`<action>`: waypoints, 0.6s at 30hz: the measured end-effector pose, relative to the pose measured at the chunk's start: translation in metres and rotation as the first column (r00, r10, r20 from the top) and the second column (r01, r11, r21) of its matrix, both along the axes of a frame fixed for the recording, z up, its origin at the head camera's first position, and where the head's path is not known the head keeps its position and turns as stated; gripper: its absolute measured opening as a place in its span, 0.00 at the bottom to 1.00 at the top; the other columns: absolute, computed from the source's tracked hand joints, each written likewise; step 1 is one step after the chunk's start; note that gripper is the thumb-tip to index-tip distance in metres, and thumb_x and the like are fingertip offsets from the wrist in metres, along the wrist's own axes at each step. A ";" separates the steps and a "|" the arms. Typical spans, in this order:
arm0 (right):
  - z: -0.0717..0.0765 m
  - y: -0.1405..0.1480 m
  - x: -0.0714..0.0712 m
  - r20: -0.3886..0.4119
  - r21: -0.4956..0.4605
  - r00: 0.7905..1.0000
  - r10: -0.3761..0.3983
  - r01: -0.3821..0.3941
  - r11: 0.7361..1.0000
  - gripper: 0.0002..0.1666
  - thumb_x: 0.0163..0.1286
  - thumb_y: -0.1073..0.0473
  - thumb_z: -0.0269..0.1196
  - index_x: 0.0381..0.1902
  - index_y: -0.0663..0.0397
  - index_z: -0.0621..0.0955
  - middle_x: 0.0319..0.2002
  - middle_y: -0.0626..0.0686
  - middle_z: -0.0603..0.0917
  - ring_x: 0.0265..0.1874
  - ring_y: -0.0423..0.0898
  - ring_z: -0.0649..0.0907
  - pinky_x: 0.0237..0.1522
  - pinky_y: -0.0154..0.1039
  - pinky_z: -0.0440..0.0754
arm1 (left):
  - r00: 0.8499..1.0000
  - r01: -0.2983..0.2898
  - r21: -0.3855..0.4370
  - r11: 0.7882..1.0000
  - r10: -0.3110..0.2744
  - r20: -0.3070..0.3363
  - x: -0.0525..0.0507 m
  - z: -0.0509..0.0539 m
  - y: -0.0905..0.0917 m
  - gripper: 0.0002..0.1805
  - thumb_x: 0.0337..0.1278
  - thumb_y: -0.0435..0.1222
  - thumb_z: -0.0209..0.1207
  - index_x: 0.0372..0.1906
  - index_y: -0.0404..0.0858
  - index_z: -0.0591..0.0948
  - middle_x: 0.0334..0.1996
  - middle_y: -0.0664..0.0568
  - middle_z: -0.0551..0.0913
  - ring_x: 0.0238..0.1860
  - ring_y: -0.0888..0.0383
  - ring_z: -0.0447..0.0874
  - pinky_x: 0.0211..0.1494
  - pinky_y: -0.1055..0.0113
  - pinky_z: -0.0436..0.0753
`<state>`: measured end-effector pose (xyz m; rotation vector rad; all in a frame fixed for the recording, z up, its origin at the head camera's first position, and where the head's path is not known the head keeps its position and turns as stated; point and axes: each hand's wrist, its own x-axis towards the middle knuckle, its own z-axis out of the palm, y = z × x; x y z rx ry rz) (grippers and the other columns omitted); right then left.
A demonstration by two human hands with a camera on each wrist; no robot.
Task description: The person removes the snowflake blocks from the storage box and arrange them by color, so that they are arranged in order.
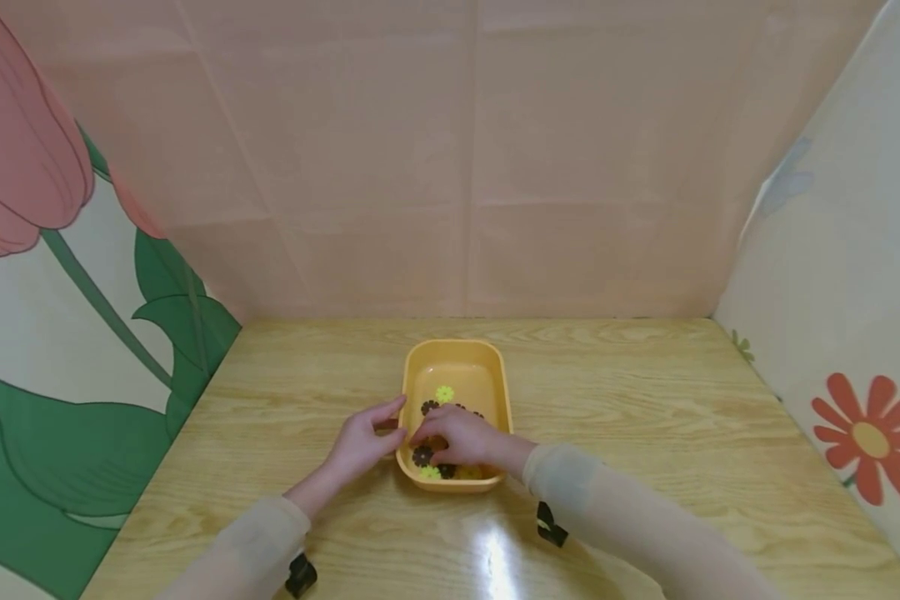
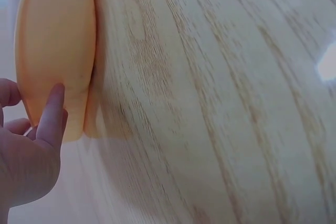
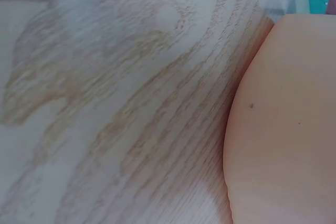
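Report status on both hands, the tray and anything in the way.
Left hand touching tray at its left side. Right hand inside, among dark flower pieces and yellow ones, grip unclear. Tray upright on table. No obstruction visible.

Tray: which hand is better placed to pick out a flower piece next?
Right, most likely: the right hand reaches inside the tray, over the flower pieces, while the left hand touches the tray's outside.

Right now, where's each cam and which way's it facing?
Head: on the head, facing forward and down at table, tub; left hand, right hand, sleeves show.
Left wrist: on that wrist, facing tub's outside; left hand shows.
Right wrist: on that wrist, facing table, tub's outside; no clear hand.
Shared, head and left wrist: left hand, tub.
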<state>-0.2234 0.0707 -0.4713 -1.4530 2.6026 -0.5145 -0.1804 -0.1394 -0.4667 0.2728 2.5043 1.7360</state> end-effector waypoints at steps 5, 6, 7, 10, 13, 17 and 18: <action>-0.002 -0.001 -0.002 0.012 0.013 1.000 0.000 0.000 1.000 0.20 0.61 0.60 0.72 0.53 0.46 0.85 0.50 0.44 0.85 0.54 0.44 0.78 0.63 0.43 0.74 | 1.000 -0.001 -0.014 1.000 0.001 -0.007 0.000 -0.001 -0.001 0.30 0.58 0.27 0.64 0.67 0.33 0.73 0.65 0.37 0.73 0.53 0.44 0.81 0.45 0.68 0.87; -0.002 -0.001 -0.003 0.013 0.015 1.000 0.003 -0.003 1.000 0.20 0.61 0.59 0.72 0.52 0.46 0.86 0.50 0.44 0.85 0.54 0.44 0.78 0.63 0.43 0.73 | 1.000 -0.001 -0.015 1.000 0.001 -0.006 0.000 0.000 -0.001 0.30 0.58 0.27 0.64 0.67 0.33 0.73 0.65 0.38 0.73 0.53 0.44 0.81 0.45 0.68 0.87; -0.002 -0.001 -0.003 0.011 0.017 1.000 0.006 -0.006 1.000 0.20 0.61 0.59 0.72 0.52 0.46 0.86 0.49 0.43 0.85 0.53 0.44 0.78 0.63 0.43 0.74 | 1.000 0.000 -0.017 1.000 0.000 -0.008 0.001 0.000 -0.001 0.30 0.58 0.27 0.64 0.67 0.33 0.73 0.65 0.38 0.73 0.53 0.44 0.81 0.45 0.68 0.87; -0.003 -0.002 -0.003 0.013 0.017 1.000 0.017 -0.017 1.000 0.19 0.60 0.59 0.73 0.51 0.46 0.86 0.48 0.43 0.85 0.52 0.44 0.78 0.62 0.43 0.74 | 1.000 0.001 -0.017 1.000 -0.001 -0.008 0.002 0.002 -0.001 0.30 0.58 0.27 0.64 0.67 0.33 0.73 0.65 0.37 0.73 0.53 0.44 0.81 0.45 0.67 0.87; -0.002 -0.002 -0.003 0.016 0.026 1.000 0.018 -0.019 0.999 0.18 0.60 0.58 0.73 0.50 0.46 0.87 0.47 0.43 0.84 0.51 0.43 0.78 0.61 0.41 0.74 | 1.000 0.004 -0.012 1.000 -0.004 -0.006 0.002 0.003 -0.001 0.30 0.59 0.27 0.64 0.67 0.33 0.73 0.65 0.38 0.74 0.53 0.43 0.81 0.45 0.66 0.88; -0.002 -0.002 -0.003 0.023 0.030 1.000 0.011 -0.012 0.999 0.17 0.60 0.57 0.73 0.48 0.46 0.87 0.44 0.43 0.83 0.48 0.42 0.78 0.59 0.39 0.75 | 1.000 0.003 -0.009 1.000 -0.003 -0.011 0.002 0.003 -0.001 0.30 0.59 0.27 0.64 0.67 0.33 0.73 0.65 0.38 0.73 0.53 0.43 0.81 0.45 0.65 0.88; -0.002 -0.002 -0.004 0.024 0.030 1.000 0.009 -0.010 1.000 0.16 0.60 0.57 0.73 0.47 0.46 0.87 0.44 0.43 0.82 0.48 0.42 0.78 0.59 0.39 0.75 | 1.000 0.004 -0.006 1.000 -0.004 -0.012 0.002 0.003 0.000 0.30 0.59 0.27 0.64 0.67 0.32 0.73 0.65 0.37 0.73 0.53 0.43 0.81 0.44 0.65 0.88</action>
